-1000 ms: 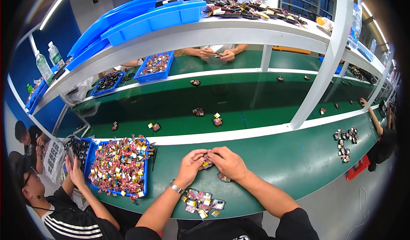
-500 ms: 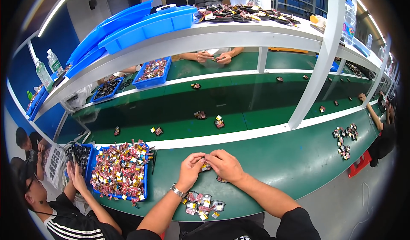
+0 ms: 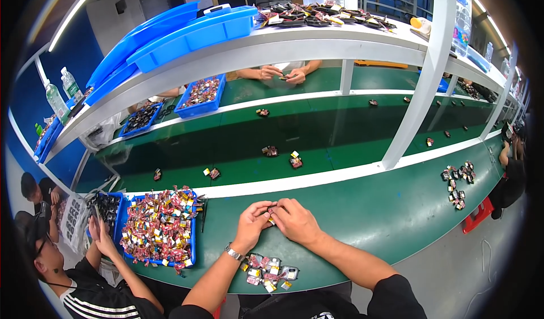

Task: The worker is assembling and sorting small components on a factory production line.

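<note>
Both my hands meet above the green table, close to its front edge. My left hand [image 3: 253, 226] pinches a small electronic part [image 3: 272, 219] with a red circuit board and a yellow piece. The fingers of my right hand [image 3: 297, 222] are bent over the same part and cover most of it. Close to my left wrist lies a cluster of small dark cases [image 3: 271, 273] with red boards and white-and-yellow pieces. Farther left, a blue tray [image 3: 194, 245] is heaped with red boards carrying white and yellow pieces.
Another blue tray [image 3: 117, 205] holds black parts, beside a seated person [image 3: 85, 279]. Beyond a white rail [image 3: 317, 177], scattered parts lie on a green conveyor belt [image 3: 340, 132]. A white post [image 3: 422, 92] supports the overhead shelf [image 3: 317, 49]. More assembled pieces [image 3: 458, 183] sit at right.
Parts on the conveyor have shifted slightly right. My right fingers have shifted over the held part, and a piece seen beneath that hand is now hidden. A person's arm at far right has drawn back.
</note>
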{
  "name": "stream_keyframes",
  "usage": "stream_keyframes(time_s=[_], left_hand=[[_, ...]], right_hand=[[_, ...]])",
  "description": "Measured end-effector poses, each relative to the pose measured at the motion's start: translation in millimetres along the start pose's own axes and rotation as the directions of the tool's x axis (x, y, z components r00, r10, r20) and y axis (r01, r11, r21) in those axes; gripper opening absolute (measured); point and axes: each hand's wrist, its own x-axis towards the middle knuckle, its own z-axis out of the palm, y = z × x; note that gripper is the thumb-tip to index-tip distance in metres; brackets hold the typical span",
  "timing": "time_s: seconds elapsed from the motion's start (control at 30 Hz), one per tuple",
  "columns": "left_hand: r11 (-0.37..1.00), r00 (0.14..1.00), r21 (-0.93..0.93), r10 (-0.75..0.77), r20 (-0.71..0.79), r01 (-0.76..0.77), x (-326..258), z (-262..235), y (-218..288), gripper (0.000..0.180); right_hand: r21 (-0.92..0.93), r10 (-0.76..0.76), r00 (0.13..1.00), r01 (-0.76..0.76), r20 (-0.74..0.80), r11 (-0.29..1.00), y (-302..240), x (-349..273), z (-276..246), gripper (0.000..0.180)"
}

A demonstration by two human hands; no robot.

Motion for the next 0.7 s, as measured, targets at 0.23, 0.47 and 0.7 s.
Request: stream_keyframes(time_s=[0.23, 0.47, 0.7], left_hand=[[1.0, 1.0, -0.015, -0.008, 0.012, 0.009, 0.4, -0.5, -1.1, 0.029], [1.0, 1.0, -0.019, -0.001, -0.003, 0.001, -0.5, 1.4, 1.4, 0.028], [1.0, 1.0, 0.006, -0.002, -0.012, 0.002, -0.8, 1.7, -0.8, 0.03]], right_hand=[[-0.025, 0.015, 1.0, -0.015, 0.001, 1.0, -1.1, 0.7, 0.7, 0.01], [-0.036, -0.053, 0.997, 0.051, -0.058, 0.998, -0.8, 0.2, 1.1, 0.008], [0.172, 0.117, 0.986, -0.095, -0.12, 0.981, 3.6, -1.0, 6.3, 0.015]])
